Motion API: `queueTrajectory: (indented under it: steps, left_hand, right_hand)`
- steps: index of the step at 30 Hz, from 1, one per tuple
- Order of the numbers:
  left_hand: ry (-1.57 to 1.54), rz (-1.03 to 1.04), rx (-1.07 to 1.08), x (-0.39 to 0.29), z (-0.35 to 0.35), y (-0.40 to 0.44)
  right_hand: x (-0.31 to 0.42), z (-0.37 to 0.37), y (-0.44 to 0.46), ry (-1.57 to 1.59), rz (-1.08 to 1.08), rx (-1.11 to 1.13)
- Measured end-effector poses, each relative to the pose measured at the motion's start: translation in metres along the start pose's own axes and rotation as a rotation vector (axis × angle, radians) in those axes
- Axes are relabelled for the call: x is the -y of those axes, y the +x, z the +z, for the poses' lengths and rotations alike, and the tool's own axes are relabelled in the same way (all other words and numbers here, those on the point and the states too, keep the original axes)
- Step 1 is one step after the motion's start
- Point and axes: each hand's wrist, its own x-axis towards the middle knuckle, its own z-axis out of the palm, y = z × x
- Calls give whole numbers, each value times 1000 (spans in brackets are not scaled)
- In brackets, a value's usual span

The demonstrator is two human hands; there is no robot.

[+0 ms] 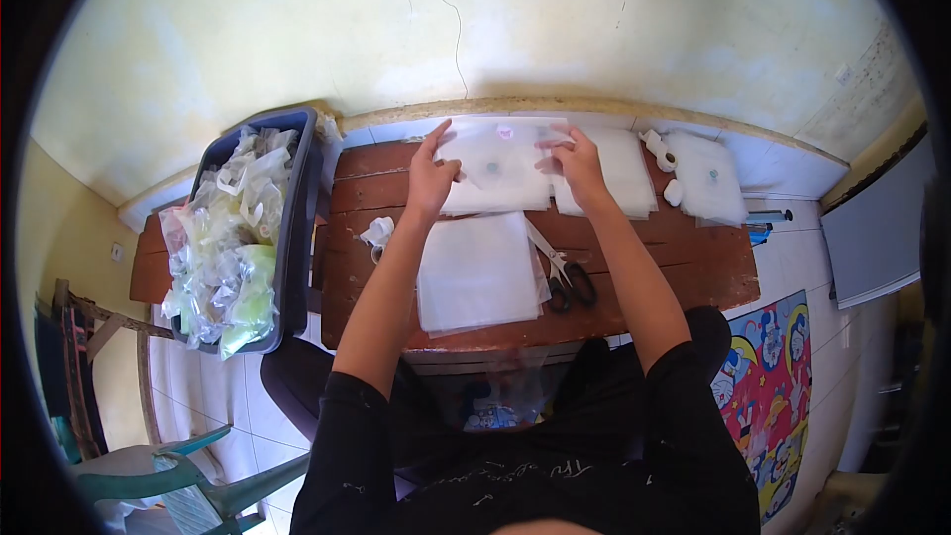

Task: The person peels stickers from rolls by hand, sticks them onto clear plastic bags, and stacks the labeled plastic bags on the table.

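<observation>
My left hand [433,181] grips the left side of a clear plastic bag [492,163], its index finger reaching up along the edge. At the opposite side, my right hand [579,166] holds the same bag with bent fingers. The bag is spread between both hands above the back of the wooden table, with a small pink mark near its top edge. Closer to me lies a stack of clear plastic bags [475,272]. Black-handled scissors [568,282] rest beside that stack, blades pointing away from me. Another stack of plastic bags [619,173] lies behind my right hand.
A dark tub [302,228] full of crumpled plastic bags stands left of the wooden table [684,277]. White rolls [659,152] and another bag stack [708,178] sit at the right end. A crumpled white piece [377,233] lies by my left forearm. The wall borders the back.
</observation>
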Motion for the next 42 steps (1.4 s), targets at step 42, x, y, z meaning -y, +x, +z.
queueTrajectory:
  steps: [42]
  left_hand:
    - [1190, 131, 74, 75, -12, -67]
  right_hand:
    - [-89, 8, -40, -912, -91, -249]
